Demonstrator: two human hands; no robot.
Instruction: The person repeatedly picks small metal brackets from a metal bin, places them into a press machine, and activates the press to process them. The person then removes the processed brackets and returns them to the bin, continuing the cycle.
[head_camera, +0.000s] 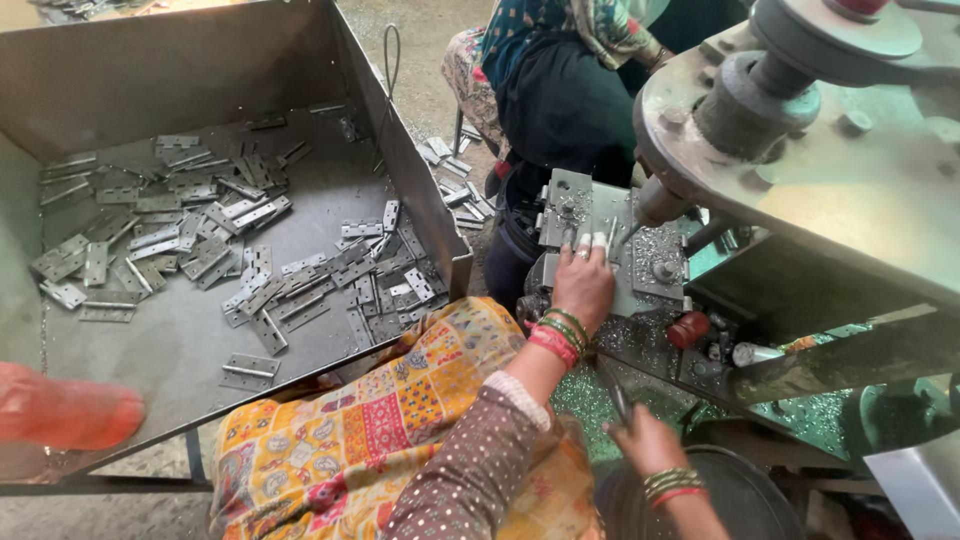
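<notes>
From the head view, my left hand (583, 283) reaches up to the middle of the frame and lies flat on a grey hinge plate (566, 205) seated in the fixture (655, 262) under the drill spindle (660, 200). The fingers (590, 243) are close together and pressed down, two tips wrapped in white; they pin the plate rather than grip it.

Lower down, toward the bottom centre, my right hand (645, 440) is curled round a thin dark lever (617, 395); the fingers look closed on it, though the thumb side is hidden.

On the left of the frame the big metal tray (170, 80) holds a spread of loose hinges (250, 260), and more lie on the floor beyond its right wall. Judging by the metal shavings around the fixture, some drilling is done; whether the tray's hinges are finished or waiting I cannot tell.
</notes>
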